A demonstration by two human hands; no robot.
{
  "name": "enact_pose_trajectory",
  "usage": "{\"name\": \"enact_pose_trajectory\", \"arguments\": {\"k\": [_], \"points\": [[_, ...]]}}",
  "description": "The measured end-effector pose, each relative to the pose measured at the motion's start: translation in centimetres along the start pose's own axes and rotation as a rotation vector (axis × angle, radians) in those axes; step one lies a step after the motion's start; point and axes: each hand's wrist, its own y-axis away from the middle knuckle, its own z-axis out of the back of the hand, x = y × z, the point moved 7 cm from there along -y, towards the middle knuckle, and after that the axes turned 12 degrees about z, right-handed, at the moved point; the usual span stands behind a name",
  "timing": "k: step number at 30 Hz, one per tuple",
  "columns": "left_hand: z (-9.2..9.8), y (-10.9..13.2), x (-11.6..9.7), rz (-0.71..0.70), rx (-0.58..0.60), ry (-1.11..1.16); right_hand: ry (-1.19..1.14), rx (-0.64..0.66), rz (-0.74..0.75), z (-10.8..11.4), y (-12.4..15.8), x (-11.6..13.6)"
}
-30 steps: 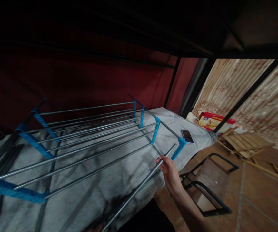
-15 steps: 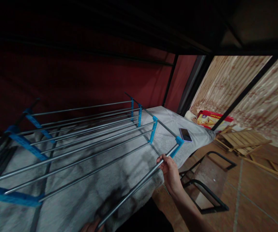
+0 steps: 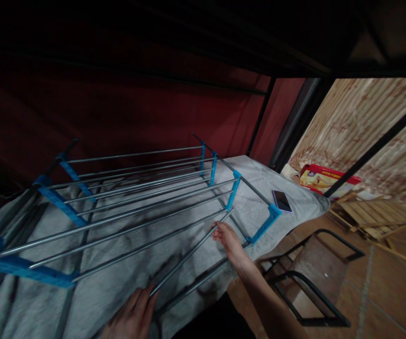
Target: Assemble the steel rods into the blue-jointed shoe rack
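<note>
Left hand (image 3: 130, 315), its grip closed on the near end of a slim metal rod (image 3: 189, 255), which lies slantwise at the near side of the rack (image 3: 146, 207); right hand (image 3: 226, 238), its grip closed near the rod's far end. The step appears to be positioning; the next move probably calls for aligning that end with the rack's nearest right-hand blue bracket (image 3: 263, 229). Phone (image 3: 282, 201): just outside the rack's right end.

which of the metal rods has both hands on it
The slanting rod, with the left hand at its near end and the right hand near its far end; the parallel crossbars behind it have no hand on them.
</note>
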Motion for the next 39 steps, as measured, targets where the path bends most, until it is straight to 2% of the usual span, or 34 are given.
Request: {"name": "enact_pose_trajectory", "arguments": {"k": [5,9,20,39], "points": [[1.2,-3.6,-1.4,0.297,0.129,0.028,-0.027,-0.032,0.0,-0.2,-3.8,-1.5],[1.4,-5.2,-2.4,0.375,0.167,0.037,-0.041,-0.04,-0.005,0.0,-5.7,-2.3],[1.0,-7.8,-0.7,0.356,0.13,-0.042,-0.006,-0.019,-0.036,0.9,-6.9,-3.3],[0.6,-10.2,0.9,0.252,0.075,-0.05,0.0,0.002,-0.032,0.5,-7.6,-2.7]]}}
